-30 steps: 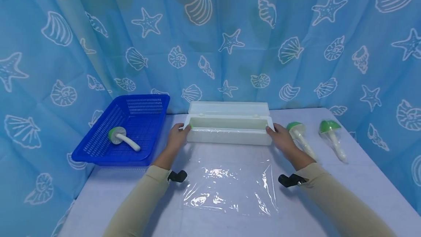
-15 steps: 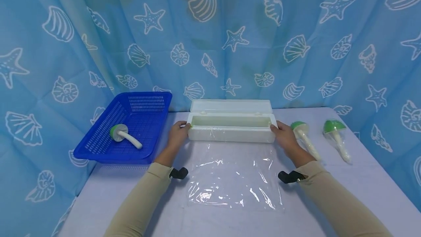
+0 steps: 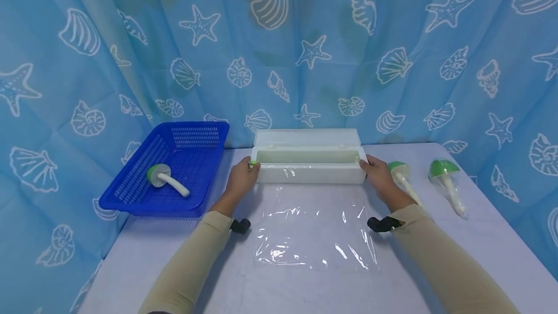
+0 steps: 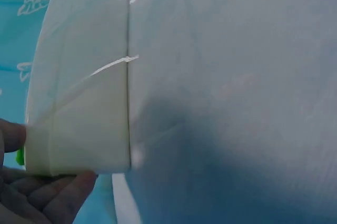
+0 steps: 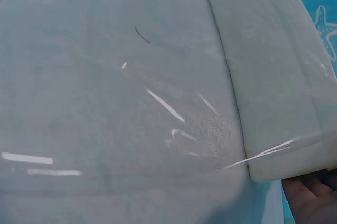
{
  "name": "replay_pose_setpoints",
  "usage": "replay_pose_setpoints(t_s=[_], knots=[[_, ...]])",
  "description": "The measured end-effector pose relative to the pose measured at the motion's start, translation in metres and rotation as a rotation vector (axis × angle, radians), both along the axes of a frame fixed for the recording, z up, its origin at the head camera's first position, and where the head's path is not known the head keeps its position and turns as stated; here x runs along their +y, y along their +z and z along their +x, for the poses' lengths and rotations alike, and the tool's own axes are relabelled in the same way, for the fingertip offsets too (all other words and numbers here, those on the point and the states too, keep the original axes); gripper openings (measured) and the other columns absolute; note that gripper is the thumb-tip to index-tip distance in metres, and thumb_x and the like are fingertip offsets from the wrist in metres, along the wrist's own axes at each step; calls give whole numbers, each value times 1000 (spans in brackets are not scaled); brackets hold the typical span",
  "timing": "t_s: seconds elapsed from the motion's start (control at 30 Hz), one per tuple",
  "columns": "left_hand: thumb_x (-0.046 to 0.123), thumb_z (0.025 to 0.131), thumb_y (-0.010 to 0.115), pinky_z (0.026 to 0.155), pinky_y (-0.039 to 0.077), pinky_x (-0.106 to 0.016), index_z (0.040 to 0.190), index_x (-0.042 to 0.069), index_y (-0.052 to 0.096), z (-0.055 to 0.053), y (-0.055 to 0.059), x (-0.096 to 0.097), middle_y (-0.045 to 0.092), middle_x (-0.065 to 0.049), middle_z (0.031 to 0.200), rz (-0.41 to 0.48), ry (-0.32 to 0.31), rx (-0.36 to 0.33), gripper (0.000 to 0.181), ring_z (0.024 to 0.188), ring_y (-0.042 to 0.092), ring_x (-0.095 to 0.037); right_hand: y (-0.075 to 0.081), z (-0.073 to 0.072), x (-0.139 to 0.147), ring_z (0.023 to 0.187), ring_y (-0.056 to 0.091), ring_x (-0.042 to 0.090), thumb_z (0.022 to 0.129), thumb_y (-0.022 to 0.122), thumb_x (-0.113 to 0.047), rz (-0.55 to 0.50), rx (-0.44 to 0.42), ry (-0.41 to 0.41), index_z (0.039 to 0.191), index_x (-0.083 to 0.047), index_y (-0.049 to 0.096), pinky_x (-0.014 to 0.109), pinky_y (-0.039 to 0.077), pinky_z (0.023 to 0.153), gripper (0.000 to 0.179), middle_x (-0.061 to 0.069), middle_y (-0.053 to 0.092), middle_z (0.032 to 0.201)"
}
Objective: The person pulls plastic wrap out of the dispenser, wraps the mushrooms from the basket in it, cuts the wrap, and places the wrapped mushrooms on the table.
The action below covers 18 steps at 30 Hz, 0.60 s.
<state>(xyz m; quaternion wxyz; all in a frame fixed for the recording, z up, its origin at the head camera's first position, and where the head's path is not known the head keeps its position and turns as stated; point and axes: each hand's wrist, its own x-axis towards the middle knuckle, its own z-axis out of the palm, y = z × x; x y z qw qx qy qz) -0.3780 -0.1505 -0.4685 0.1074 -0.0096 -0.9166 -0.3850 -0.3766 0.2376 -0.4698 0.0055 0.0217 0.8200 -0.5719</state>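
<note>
A long white plastic wrap dispenser [image 3: 311, 174] lies near the back of the table, its lid [image 3: 307, 137] raised behind it. From its front a sheet of clear film [image 3: 314, 236] stretches toward me over the white tablecloth. My left hand [image 3: 242, 177] grips the dispenser's left end, thumb beside a small green slider [image 4: 20, 155] at the corner. In the left wrist view its fingers press the end face. At the opposite end my right hand [image 3: 380, 177] grips the dispenser, thumb on top; the right wrist view shows its fingers [image 5: 308, 195] against that end, partly cut off.
To the left stands a blue basket [image 3: 205, 168] holding a green-capped mushroom-shaped object [image 3: 167, 179]. Two similar ones, the nearer [image 3: 405, 178] and the farther [image 3: 446, 183], lie wrapped in clear film at the right. A blue seashell curtain [image 3: 279, 52] hangs behind the table.
The dispenser and its film have shifted slightly away from me. My left hand has moved inward over the corner by the green slider. My right hand keeps its grip.
</note>
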Motion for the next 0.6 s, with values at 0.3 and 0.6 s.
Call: replay_pose_setpoints(t_s=[0.3, 0.6], knots=[[24, 102, 53, 85, 52, -43, 140, -5, 45, -5, -2, -12, 60, -25, 124, 103, -145, -26, 49, 104, 64, -33, -5, -11, 6, 139, 29, 36, 106, 38, -33, -16, 0, 2, 153, -2, 23, 51, 29, 109, 58, 21, 29, 154], [21, 105, 46, 91, 50, -39, 146, -6, 34, -4, -4, -15, 51, -24, 137, 142, -172, -68, 51, 111, 62, -32, -7, -16, 7, 143, 22, 35, 107, 34, -37, -23, -37, 34, 155, -6, 14, 51, 24, 111, 61, 17, 21, 158]])
